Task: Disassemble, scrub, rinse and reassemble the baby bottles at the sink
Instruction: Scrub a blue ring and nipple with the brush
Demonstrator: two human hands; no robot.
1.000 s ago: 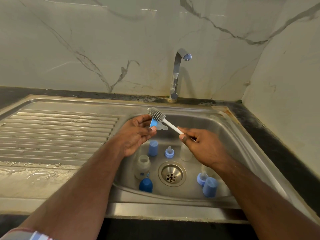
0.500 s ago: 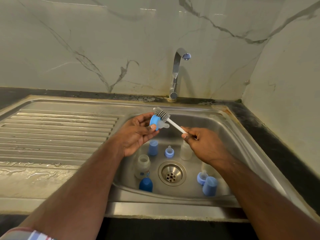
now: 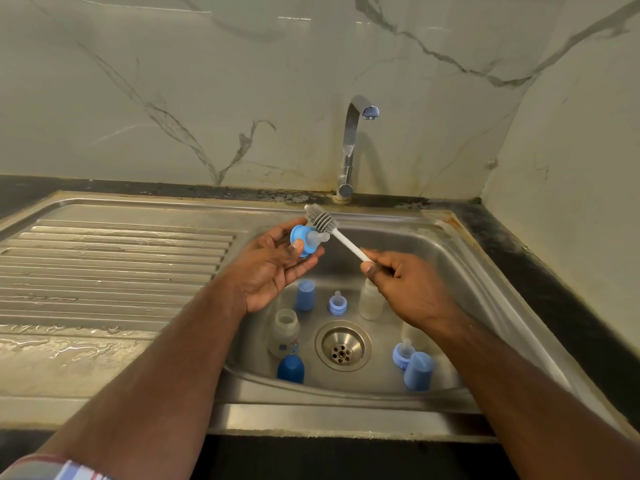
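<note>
Over the sink (image 3: 460, 258) the left hand (image 3: 268, 268) pinched one blue collar with teat (image 3: 304, 241) between thumb and fingers, and the right hand (image 3: 405, 285) gripped the white handle of one brush (image 3: 327, 225), its grey bristles touching the teat. In the basin stood two open bottles (image 3: 284, 332) (image 3: 371, 299), three blue caps (image 3: 305, 294) (image 3: 291, 368) (image 3: 418, 371) and two more collars with teats (image 3: 337, 303) (image 3: 403, 353) around the drain (image 3: 343, 346). The right forearm hid part of the basin. A tap (image 3: 349, 147) rose behind; a ribbed, wet drainboard (image 3: 104, 271) lay left

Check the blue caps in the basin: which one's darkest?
The dark blue cap at the near wall, beside the open bottle. The other caps are paler blue.
</note>
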